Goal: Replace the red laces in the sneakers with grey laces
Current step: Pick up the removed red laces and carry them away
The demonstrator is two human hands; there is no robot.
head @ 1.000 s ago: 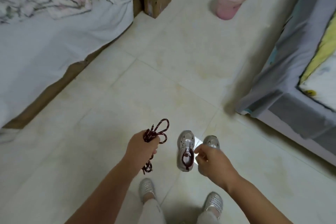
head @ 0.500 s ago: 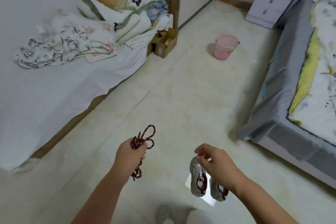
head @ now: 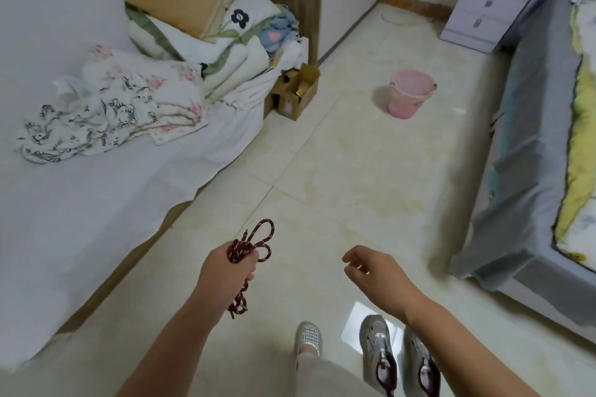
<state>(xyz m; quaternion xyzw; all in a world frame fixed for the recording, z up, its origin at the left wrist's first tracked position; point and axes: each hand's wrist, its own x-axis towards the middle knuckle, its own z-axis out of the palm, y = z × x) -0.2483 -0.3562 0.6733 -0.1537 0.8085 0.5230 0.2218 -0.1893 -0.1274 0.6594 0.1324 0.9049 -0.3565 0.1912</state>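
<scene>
here, the left hand [head: 225,271] grips bundled red laces [head: 250,246]; the right hand [head: 377,274] hangs loosely curled, holding nothing, above two sneakers [head: 379,354] on the floor [head: 338,177].

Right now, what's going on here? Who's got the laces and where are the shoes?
A person stands on the tiled floor. The left hand grips a bundle of red laces, loops sticking out above the fist and ends hanging below. The right hand holds nothing, fingers loosely curled. The two sneakers sit on the floor below the right arm. No grey laces are in sight.
</scene>
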